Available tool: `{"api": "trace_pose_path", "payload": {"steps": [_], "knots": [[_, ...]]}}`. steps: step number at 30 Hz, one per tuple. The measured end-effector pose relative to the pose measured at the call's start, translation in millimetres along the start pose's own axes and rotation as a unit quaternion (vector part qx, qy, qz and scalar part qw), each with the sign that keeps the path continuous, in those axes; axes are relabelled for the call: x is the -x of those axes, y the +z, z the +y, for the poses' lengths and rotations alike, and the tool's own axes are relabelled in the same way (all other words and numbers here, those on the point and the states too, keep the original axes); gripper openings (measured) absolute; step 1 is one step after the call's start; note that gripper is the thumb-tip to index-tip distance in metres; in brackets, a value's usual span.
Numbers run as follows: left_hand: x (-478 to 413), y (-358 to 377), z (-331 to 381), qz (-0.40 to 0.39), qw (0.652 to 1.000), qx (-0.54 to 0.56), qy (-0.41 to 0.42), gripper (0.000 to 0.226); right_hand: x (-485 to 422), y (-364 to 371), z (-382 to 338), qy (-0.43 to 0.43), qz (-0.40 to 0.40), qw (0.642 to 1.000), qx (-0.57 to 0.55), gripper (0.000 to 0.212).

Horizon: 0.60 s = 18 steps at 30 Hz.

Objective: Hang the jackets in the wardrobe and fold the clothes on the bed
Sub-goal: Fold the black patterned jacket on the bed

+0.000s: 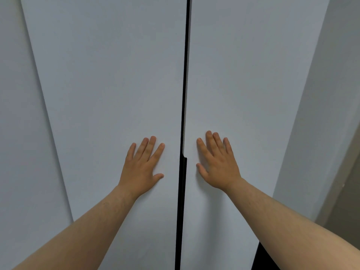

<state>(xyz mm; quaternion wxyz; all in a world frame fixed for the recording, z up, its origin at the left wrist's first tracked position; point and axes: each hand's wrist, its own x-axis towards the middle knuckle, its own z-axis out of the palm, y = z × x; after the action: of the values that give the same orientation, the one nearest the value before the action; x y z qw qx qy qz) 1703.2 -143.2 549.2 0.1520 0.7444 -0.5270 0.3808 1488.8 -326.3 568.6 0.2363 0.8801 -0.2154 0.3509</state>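
Observation:
Two tall white wardrobe doors fill the view, the left door (109, 84) and the right door (249, 84), with a narrow dark gap (184, 94) between them. My left hand (141, 166) lies flat on the left door, fingers straight and spread, just left of the gap. My right hand (217, 162) lies flat on the right door, just right of the gap. Both arms are stretched forward. A dark recessed edge (183, 172) starts in the gap at hand height. No jackets, clothes or bed are in view.
Another white panel (21, 133) stands to the left of the left door. A pale wall (315, 114) runs along the right side, with a beige strip (342, 191) at the far right edge.

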Motion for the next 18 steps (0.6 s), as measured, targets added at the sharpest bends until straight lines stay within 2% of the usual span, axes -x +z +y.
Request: {"api": "trace_pose_path", "payload": {"steps": [12,18], "knots": [[-10.2,9.7,3.4,-0.034,0.999,-0.03,-0.019,0.113,-4.3,7.7,2.1,-0.001,0.003,1.0,0.015,0.081],[-14.6,17.9,3.1,-0.086,0.995,-0.043,-0.038,0.108,-3.4,17.2,9.1,-0.003,-0.006,1.0,0.021,0.079]]}}
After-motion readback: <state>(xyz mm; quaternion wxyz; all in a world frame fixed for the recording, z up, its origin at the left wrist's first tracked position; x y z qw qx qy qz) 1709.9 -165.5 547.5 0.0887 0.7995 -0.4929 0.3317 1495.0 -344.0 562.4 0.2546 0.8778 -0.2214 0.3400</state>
